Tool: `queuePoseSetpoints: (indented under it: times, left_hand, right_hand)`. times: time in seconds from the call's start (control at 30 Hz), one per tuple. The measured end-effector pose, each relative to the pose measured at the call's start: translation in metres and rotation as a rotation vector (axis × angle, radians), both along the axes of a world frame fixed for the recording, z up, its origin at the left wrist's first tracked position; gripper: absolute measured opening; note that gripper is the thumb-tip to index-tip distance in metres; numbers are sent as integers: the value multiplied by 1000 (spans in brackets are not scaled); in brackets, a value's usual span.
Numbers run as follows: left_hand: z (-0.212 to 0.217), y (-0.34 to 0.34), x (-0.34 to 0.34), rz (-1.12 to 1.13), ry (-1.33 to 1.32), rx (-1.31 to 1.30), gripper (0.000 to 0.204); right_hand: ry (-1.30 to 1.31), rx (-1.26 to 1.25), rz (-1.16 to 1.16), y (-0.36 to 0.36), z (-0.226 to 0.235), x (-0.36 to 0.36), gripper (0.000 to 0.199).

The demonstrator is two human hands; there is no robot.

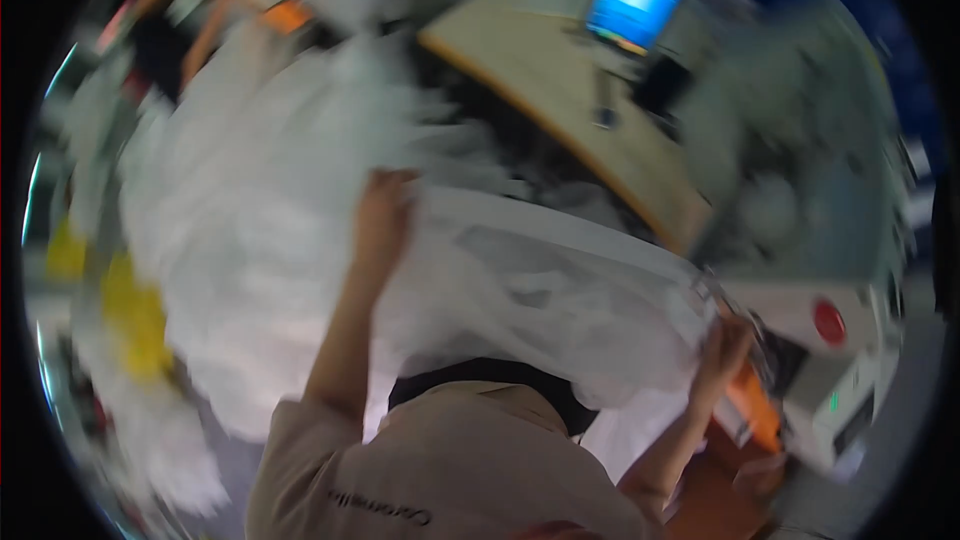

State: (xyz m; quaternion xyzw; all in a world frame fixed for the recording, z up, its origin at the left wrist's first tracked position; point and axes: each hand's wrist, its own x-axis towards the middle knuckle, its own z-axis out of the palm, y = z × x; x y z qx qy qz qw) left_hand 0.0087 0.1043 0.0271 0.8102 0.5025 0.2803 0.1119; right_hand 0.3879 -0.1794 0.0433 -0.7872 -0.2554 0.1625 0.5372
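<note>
A white, see-through sheet [560, 280] with a paler band along its far edge stretches across my front, at waist height. My left hand [384, 212] is closed on the left part of that edge, beside a big white heap. At the right end, my right hand [724, 348] pinches the sheet's corner next to an orange part [752, 402] of a white machine [800, 300]. Motion blur hides the single fingers, and whether the sheet is plastic or cloth cannot be made out.
The heap of white, filmy material [260, 190] fills the left side. A wood-edged table [540, 60] ahead bears a blue-lit screen [637, 2] and a dark object [660, 85]. The machine has a red round button [829, 321]. Another person [160, 50] is at the far left, near yellow pieces [135, 315].
</note>
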Motion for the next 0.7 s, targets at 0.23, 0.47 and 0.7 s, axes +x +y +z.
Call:
queuePoseSetpoints:
  times: [0.23,0.47,0.7]
  left_hand:
    - [50,15,67,-242,-245,-353,30]
    - [66,12,160,-522,-241,-566,27]
    - [54,-7,181,-640,-71,-309,18]
  right_hand:
    - [-323,-152,-154,-28,40,-11,36]
    - [146,57,-622,-88,61,-4,21]
    - [-942,-488,-455,-79,29,-1,15]
